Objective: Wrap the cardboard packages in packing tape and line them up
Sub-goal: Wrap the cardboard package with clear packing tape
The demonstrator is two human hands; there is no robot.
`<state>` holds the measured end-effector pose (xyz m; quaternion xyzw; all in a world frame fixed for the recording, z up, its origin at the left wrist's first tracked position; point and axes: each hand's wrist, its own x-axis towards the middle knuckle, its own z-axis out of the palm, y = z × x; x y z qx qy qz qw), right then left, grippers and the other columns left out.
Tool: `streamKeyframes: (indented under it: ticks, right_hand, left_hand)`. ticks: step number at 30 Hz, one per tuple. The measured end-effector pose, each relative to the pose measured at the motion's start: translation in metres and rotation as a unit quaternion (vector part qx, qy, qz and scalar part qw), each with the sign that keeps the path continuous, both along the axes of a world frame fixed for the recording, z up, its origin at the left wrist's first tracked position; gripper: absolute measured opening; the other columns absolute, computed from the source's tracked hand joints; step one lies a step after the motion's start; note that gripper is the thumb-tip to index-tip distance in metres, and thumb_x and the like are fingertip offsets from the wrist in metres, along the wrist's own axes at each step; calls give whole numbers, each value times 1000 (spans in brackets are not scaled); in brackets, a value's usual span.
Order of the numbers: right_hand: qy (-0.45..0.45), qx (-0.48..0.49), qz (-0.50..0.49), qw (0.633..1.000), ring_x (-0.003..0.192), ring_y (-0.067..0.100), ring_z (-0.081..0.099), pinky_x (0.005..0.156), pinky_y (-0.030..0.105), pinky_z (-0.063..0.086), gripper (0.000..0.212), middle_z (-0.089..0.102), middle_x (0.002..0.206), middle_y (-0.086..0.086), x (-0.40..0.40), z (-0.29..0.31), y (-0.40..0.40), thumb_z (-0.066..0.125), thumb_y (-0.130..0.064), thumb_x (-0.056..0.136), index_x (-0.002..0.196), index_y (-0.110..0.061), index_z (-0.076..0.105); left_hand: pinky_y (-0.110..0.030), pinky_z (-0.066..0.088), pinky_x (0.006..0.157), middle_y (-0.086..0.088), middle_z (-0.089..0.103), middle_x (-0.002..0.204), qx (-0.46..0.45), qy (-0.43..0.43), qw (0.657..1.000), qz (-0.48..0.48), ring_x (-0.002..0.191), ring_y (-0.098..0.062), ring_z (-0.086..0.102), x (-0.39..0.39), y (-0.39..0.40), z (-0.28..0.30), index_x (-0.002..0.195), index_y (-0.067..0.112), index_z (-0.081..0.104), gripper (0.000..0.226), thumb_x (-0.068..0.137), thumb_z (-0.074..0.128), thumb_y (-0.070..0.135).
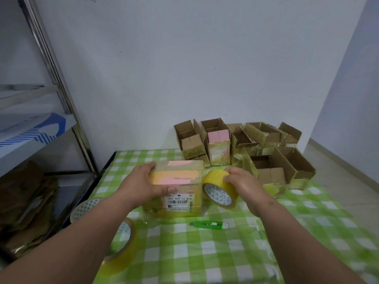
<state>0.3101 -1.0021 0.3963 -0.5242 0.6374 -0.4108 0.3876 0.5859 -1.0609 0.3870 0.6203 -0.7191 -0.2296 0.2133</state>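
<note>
A green checked tablecloth [205, 253] was spread against a pale wall. Mid-table, the cardboard package [180, 189] was gripped by the left hand [141, 181]; the tape roll [220, 187], touching its right side, was pinched by the right hand [244, 183]. Wrapping looked underway; next, tape likely had to be drawn round.

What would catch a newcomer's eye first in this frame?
Most striking is the tape-wrapped cardboard package at the centre of the green checked tablecloth, gripped by the left hand while the right hand holds a yellow tape roll against its right side. Behind them, open cardboard boxes crowd the far edge by the wall. A green box cutter lies just in front of the package.
</note>
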Motion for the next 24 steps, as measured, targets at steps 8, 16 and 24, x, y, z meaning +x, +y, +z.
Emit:
streamKeyframes:
  ticks: [8, 16, 24]
  right_hand:
    - [19, -16, 47, 999, 78, 19, 58, 68, 32, 41, 10, 64, 83, 2, 14, 18, 11, 59, -11, 92, 88, -15, 67]
    - [-185, -85, 89, 975, 68, 10, 58, 63, 25, 43, 7, 67, 76, -3, 58, 9, 50, 59, -11, 94, 95, -14, 65]
    - [-258, -56, 58, 963, 70, 8, 61, 59, 18, 47, 10, 68, 84, 0, 80, -23, 67, 56, -11, 97, 104, -11, 63]
  left_hand:
    - [-45, 18, 120, 3, 11, 163, 40, -59, 996, -45, 149, -27, 14, 12, 1, 23, 152, 35, 27, 118, 52, 73, 76]
    - [-48, 34, 113, 6, 17, 160, 6, 50, 998, -47, 145, -27, 17, 8, 1, 32, 139, 30, 53, 59, 85, 59, 4]
    - [-32, 22, 117, 3, 21, 160, 16, 49, 993, -104, 145, -16, 24, -13, 24, 27, 142, 26, 50, 54, 93, 59, 46]
